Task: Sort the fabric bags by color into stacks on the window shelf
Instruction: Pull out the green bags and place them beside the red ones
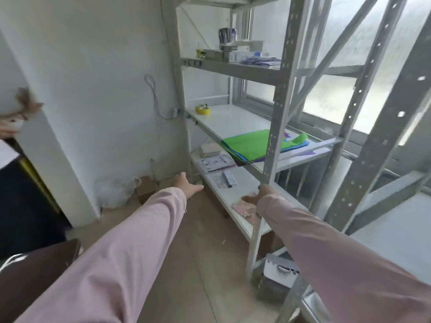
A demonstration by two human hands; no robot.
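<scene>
Left hand (189,185) is hovering over the floor (186,241), just off the front edge of the lower shelf (235,193). Its fingers are straight and spread, holding nothing.

Right hand (262,194) is sitting right at the rack's front upright post (271,136), above a pink patterned sheet (247,209) on the lower shelf. The sleeve is covering most of it, so I can't tell what the fingers are doing.

Fabric bags (247,144) are lying in one flat stack on the middle shelf (231,120) by the window. Green is on top with blue and purple edges showing beneath. The stack is reaching the front edge and is partly behind the post.

Open shelf surface is running from the stack to a yellow tape roll (203,109) at the wall end.

Printed sheets (217,162) are lying on the lower shelf, text too small to read.

On the top shelf, a cup (227,34) is holding pens beside flat boxes (233,53).
</scene>
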